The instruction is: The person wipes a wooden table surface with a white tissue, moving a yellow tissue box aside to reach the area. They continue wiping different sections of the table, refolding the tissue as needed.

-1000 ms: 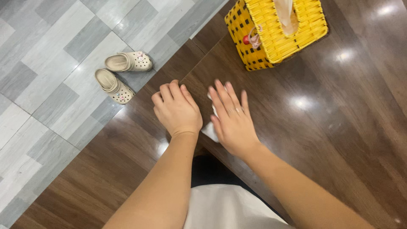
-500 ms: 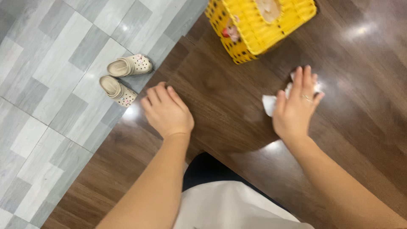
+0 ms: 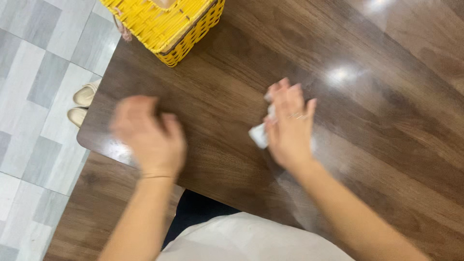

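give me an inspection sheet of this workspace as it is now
surface: dark wood table, glossy, light glare on it
job's things: white tissue on the table under the right hand
clutter: yellow woven basket at the far left of the table; contents unclear
grippers: right hand flat, pressing on the tissue; left hand blurred, over the table near its corner, holding nothing seen
cables: nothing seen
surroundings: grey tiled floor on the left with a pair of pale shoes by the table corner; brown wood floor below it
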Demonstrator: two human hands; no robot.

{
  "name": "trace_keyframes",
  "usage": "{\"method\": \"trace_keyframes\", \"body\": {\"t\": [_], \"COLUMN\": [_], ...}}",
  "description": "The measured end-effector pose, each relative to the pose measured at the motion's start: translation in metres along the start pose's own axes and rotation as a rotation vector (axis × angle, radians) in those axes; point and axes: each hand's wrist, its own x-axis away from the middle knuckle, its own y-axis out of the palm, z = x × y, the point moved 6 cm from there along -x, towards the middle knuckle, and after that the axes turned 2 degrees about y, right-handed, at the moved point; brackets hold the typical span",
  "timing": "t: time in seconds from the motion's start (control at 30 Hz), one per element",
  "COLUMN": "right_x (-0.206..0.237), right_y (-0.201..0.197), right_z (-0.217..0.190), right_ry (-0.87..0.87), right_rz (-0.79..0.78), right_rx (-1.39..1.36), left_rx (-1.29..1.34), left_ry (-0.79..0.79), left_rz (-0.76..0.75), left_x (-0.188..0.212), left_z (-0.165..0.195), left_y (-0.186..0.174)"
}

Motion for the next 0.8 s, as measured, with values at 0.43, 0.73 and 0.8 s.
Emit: {"method": "trace_keyframes", "body": {"t": [0.43,0.73,0.8], "right_x": [-0.035,-0.071,-0.113], "right_y": [-0.014,-0.039,-0.048], "right_z": [-0.031,0.008,0.005], "right_ry": [-0.120,0.092,0.134], "right_rz": [0.040,0.144,0.163], "right_rx": [-0.078,-0.072,-0.098], "left_rx": [-0.055,-0.106,-0.104], "left_ry": [0.310,0.278,0.261], "left_rz": [-0.212,-0.263,-0.297], "left_x": [-0.068,-0.066,-0.065], "left_z": [0.098,0.095,0.092], "left_y": [0.067,0.076,0.079]}}
